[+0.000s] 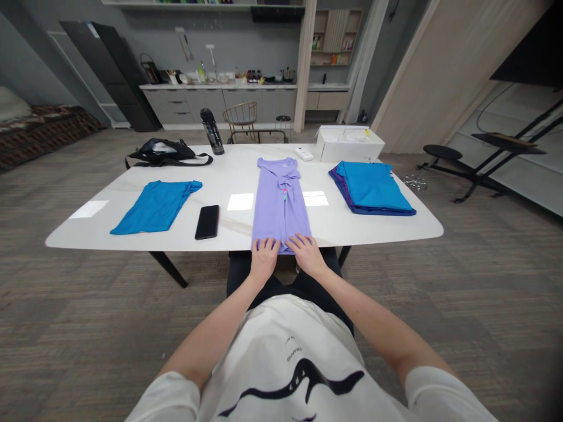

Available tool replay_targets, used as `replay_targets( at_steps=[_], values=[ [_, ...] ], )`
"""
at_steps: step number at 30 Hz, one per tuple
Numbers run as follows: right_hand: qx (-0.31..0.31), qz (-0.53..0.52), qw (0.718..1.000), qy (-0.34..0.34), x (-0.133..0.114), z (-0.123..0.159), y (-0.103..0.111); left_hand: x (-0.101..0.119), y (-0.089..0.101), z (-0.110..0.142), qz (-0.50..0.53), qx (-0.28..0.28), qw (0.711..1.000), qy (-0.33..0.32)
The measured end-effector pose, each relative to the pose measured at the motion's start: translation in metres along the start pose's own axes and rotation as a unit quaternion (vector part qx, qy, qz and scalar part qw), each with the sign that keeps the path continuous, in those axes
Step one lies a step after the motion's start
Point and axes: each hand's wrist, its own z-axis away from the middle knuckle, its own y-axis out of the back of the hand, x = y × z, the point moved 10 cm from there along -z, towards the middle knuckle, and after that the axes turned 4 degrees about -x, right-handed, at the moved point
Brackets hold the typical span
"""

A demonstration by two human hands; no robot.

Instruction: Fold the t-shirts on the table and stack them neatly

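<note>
A lavender T-shirt [281,202] lies in a long, narrow folded strip on the white table, its collar end at the far side. My left hand [264,257] rests on the left corner of its near end, at the table's front edge. On the right corner of that end lies my right hand [305,252]. The fingers of both hands are stretched out over the cloth, and the thumbs are partly hidden. A blue folded shirt [156,205] lies by itself to the left. At the right is a stack of folded shirts [372,189], bright blue on top, darker blue and purple below.
A black phone [207,222] lies left of the lavender shirt. Farther back on the white table [229,234] are a black bag [165,151], a dark bottle [213,132], a small white device [303,154] and a white box [347,145]. A chair [241,115] stands behind the table.
</note>
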Motion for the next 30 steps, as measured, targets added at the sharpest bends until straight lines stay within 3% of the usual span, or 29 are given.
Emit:
replay_targets(
  at_steps=[5,12,19,24,30],
  values=[
    [0.003,-0.04,0.999,0.028,0.009,0.009,-0.006,-0.006,-0.001,0.006,0.008,-0.008,1.0,-0.026],
    [0.031,-0.112,0.992,0.056,0.02,0.023,0.011,-0.013,0.006,0.016,0.046,-0.003,0.998,-0.049],
    [0.068,-0.139,0.988,0.021,0.023,0.018,0.018,0.013,0.01,0.007,0.077,0.011,0.996,-0.046],
    [0.085,-0.145,0.985,-0.037,0.031,0.012,0.02,0.019,0.01,-0.011,0.085,0.033,0.996,0.006],
    [0.072,-0.133,0.986,-0.069,0.031,0.005,0.029,0.025,0.013,-0.021,0.073,0.038,0.997,0.009]
  ],
)
